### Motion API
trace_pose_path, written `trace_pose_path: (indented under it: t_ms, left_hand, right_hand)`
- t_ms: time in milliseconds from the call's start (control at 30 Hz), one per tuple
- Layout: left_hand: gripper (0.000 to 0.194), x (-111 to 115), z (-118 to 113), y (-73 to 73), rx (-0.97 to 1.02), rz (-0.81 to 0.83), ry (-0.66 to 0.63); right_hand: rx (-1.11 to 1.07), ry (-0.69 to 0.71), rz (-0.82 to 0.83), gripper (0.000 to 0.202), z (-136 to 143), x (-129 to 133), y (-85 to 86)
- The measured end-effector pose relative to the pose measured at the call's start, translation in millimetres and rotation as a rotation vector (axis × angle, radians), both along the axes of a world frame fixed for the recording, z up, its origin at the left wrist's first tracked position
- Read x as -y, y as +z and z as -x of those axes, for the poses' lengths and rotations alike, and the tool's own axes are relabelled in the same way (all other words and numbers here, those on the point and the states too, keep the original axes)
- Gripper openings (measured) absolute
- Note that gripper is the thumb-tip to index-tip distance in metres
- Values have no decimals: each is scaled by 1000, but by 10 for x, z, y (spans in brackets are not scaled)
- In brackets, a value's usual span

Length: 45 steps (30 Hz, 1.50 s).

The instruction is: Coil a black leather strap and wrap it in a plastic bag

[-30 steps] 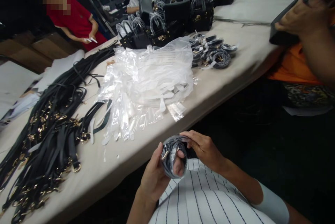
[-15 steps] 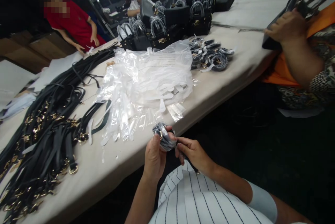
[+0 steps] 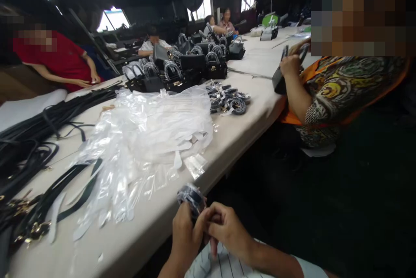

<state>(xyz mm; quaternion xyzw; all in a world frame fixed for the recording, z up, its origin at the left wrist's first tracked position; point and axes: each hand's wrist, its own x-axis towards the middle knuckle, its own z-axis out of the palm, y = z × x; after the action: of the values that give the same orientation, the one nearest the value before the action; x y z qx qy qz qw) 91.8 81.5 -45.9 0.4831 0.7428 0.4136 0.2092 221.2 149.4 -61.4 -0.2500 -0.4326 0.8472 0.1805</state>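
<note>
A coiled black strap in a clear plastic bag [image 3: 191, 197] is gripped by both my hands just off the near table edge. My left hand [image 3: 183, 238] closes round its lower part. My right hand [image 3: 225, 228] pinches it from the right, fingers curled against the left hand. The coil's top rim shows above my fingers; the rest is hidden by them.
The long table [image 3: 136, 243] holds a heap of clear plastic bags [image 3: 152, 130], loose black straps with gold hardware [image 3: 29, 148] at left, bagged coiled straps [image 3: 229, 100], and black handbags [image 3: 182, 74] farther back. One person in orange [image 3: 328, 91] sits at right; another in red [image 3: 61, 63] at far left.
The camera has tilted up, so more of the room shows. My hands have closed tighter together on the bagged strap, the right fingers now against the left hand.
</note>
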Motion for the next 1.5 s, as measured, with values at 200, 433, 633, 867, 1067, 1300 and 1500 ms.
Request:
trace_pose_path:
  t_ms: [200, 433, 633, 867, 1067, 1300, 1500]
  left_hand:
    - [31, -30, -6, 205, 199, 73, -117]
    - [33, 35, 100, 171, 323, 145, -90]
    - [38, 89, 74, -5, 379, 264, -141]
    - [45, 182, -106, -156, 731, 282, -240]
    - [49, 317, -191, -186, 1040, 217, -274]
    - [54, 437, -53, -381, 838, 336, -290]
    - [56, 356, -78, -397, 653, 310, -399]
  right_hand:
    - [-142, 137, 54, 43, -263, -101, 142]
    - [-252, 386, 36, 80, -316, -128, 130]
    - [144, 211, -545, 28, -247, -112, -3]
    - [284, 57, -503, 31, -296, 12, -107]
    - [330, 147, -182, 75, -320, 87, -241]
    - [330, 193, -116, 81, -317, 56, -318]
    - [325, 229, 29, 98, -405, -13, -420]
